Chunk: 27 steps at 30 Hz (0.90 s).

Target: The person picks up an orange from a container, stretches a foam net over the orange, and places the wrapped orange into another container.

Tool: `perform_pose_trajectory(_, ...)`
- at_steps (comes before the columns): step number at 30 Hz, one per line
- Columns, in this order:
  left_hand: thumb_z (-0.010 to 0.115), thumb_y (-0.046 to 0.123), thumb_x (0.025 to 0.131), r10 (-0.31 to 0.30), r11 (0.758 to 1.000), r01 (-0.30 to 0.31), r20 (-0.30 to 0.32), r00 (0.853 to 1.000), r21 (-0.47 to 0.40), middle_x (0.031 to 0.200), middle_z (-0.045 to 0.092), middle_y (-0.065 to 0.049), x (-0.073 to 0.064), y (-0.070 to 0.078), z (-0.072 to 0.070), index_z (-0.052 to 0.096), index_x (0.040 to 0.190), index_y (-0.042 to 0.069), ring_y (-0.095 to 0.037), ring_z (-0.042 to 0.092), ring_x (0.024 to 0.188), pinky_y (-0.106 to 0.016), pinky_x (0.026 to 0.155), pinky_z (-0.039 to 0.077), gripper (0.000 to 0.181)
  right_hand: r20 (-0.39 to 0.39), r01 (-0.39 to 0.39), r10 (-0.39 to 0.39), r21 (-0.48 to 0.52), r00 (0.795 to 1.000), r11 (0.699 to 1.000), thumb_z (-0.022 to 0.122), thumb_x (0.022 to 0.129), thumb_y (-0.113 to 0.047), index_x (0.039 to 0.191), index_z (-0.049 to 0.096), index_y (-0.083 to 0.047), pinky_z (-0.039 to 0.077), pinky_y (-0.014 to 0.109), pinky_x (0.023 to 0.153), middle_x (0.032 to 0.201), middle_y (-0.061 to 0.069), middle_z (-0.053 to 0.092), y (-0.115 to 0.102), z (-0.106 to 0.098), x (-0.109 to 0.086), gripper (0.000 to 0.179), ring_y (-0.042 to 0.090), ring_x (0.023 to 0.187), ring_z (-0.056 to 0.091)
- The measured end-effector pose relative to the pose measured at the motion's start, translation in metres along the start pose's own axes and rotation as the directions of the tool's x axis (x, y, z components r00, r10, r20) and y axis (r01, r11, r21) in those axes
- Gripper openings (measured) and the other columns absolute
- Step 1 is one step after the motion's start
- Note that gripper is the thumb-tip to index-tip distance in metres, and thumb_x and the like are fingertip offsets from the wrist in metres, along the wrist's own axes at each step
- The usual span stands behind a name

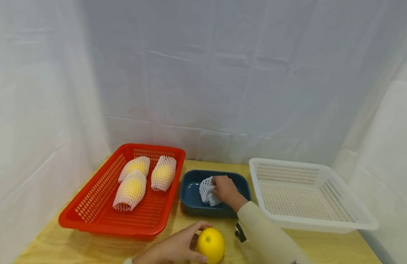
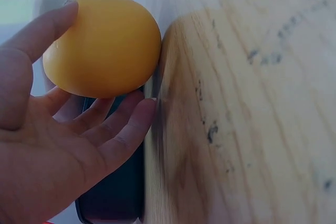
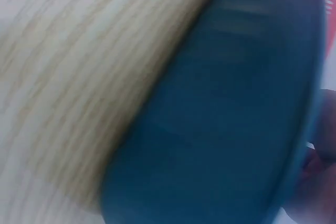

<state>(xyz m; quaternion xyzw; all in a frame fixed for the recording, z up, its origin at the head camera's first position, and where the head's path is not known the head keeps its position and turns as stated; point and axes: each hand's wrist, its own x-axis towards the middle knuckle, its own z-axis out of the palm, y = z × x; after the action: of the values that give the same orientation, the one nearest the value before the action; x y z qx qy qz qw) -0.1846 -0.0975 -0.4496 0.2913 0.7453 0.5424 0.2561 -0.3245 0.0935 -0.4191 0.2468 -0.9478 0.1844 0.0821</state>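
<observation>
A round yellow fruit is near the front edge of the table. My left hand holds it from the left, thumb on one side and fingers on the other; the left wrist view shows the same fruit beside the wood. Farther forward, my right hand pinches a white foam net sleeve in the dark blue bin. In the right wrist view, the wall of the bin fills much of the blurred picture, and the fingers show only at the right edge.
On the left, a red basket holds three yellow fruits in foam nets, one of them a netted fruit at its right side. A white basket stands to the right of the bin. White sheeting encloses the wooden table.
</observation>
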Motion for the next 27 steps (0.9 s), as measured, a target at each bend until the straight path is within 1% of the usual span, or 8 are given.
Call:
perform_pose_trajectory(6, 0.077, 0.016, 0.084, -0.035, 0.999, 0.033, -0.070, 0.997, -0.032, 0.133, 0.049, -0.005, -0.005, 0.014, 0.005, 0.040, 0.140, 0.010, -0.026, 0.054, 0.115, -0.040, 0.097, 0.047, 0.067, -0.109, 0.015, -0.006, 0.080, 0.994, 0.997, 0.068, 0.080, -0.001, 0.085, 0.062, -0.008, 0.043, 0.030, 0.057, 0.075, 0.001, 0.058, 0.003, -0.018, -0.005, 0.010, 0.015, 0.061, 0.047)
perform_pose_trajectory(10, 0.069, 0.023, 0.092, -0.024, 1.000, 0.023, -0.150, 0.988, -0.013, 0.134, 0.048, -0.011, -0.004, 0.017, 0.006, 0.042, 0.138, 0.007, -0.031, 0.054, 0.116, -0.043, 0.095, 0.049, 0.056, -0.165, 0.045, -0.017, 0.167, 0.986, 0.985, 0.067, 0.080, -0.002, 0.084, 0.061, -0.008, 0.040, 0.029, 0.057, 0.070, -0.001, 0.052, 0.004, -0.029, -0.012, 0.010, 0.015, 0.061, 0.045)
perform_pose_trajectory(13, 0.060, 0.028, 0.097, 0.003, 1.000, -0.004, -0.333, 0.943, -0.002, 0.127, 0.054, -0.014, -0.002, 0.022, 0.008, 0.048, 0.131, 0.003, -0.030, 0.055, 0.114, -0.039, 0.092, 0.051, 0.044, -0.196, 0.038, 0.016, 0.271, 0.980, 0.962, 0.069, 0.083, -0.005, 0.086, 0.062, -0.009, 0.040, 0.028, 0.058, 0.070, -0.001, 0.051, 0.002, -0.036, -0.020, 0.008, 0.014, 0.062, 0.045)
perform_pose_trajectory(16, 0.056, 0.027, 0.100, 0.042, 0.997, -0.068, -0.524, 0.850, -0.031, 0.114, 0.060, -0.017, 0.001, 0.027, 0.010, 0.054, 0.121, -0.001, -0.030, 0.061, 0.105, -0.031, 0.084, 0.053, 0.036, -0.217, 0.020, 0.073, 0.400, 0.973, 0.916, 0.071, 0.086, -0.007, 0.090, 0.063, -0.008, 0.043, 0.026, 0.059, 0.074, -0.001, 0.056, -0.003, -0.044, -0.029, 0.009, 0.013, 0.065, 0.048)
perform_pose_trajectory(18, 0.054, 0.025, 0.101, 0.056, 0.992, -0.110, -0.591, 0.805, -0.056, 0.108, 0.061, -0.018, 0.003, 0.030, 0.012, 0.055, 0.117, -0.003, -0.028, 0.063, 0.099, -0.027, 0.080, 0.054, 0.033, -0.204, 0.004, 0.118, 0.514, 0.972, 0.858, 0.071, 0.087, -0.009, 0.092, 0.063, -0.006, 0.045, 0.025, 0.061, 0.079, 0.001, 0.060, -0.008, -0.050, -0.036, 0.010, 0.013, 0.069, 0.051)
perform_pose_trajectory(20, 0.053, 0.024, 0.101, 0.069, 0.988, -0.139, -0.624, 0.778, -0.063, 0.108, 0.061, -0.019, 0.006, 0.033, 0.013, 0.055, 0.117, -0.003, -0.027, 0.064, 0.096, -0.027, 0.078, 0.055, 0.032, -0.170, -0.010, 0.147, 0.621, 0.974, 0.784, 0.071, 0.087, -0.008, 0.093, 0.063, -0.004, 0.047, 0.024, 0.062, 0.083, 0.004, 0.062, -0.013, -0.058, -0.043, 0.011, 0.015, 0.071, 0.054)
perform_pose_trajectory(24, 0.049, 0.028, 0.103, 0.043, 0.979, -0.163, -0.663, 0.748, -0.122, 0.121, 0.058, -0.022, 0.012, 0.041, 0.014, 0.049, 0.128, -0.003, -0.033, 0.061, 0.106, -0.031, 0.083, 0.055, 0.040, -0.046, -0.053, 0.146, 0.796, 0.988, 0.603, 0.066, 0.089, -0.005, 0.097, 0.059, 0.003, 0.051, 0.025, 0.068, 0.089, 0.007, 0.064, -0.020, -0.070, -0.060, 0.013, 0.018, 0.078, 0.057)
perform_pose_trajectory(27, 0.045, 0.035, 0.104, -0.019, 0.967, -0.158, -0.673, 0.740, -0.201, 0.129, 0.054, -0.024, 0.018, 0.046, 0.011, 0.043, 0.138, -0.002, -0.036, 0.058, 0.112, -0.035, 0.086, 0.054, 0.051, 0.038, -0.089, 0.109, 0.851, 0.993, 0.517, 0.063, 0.088, -0.002, 0.101, 0.057, 0.005, 0.053, 0.028, 0.074, 0.093, 0.006, 0.063, -0.022, -0.074, -0.073, 0.016, 0.020, 0.083, 0.057)
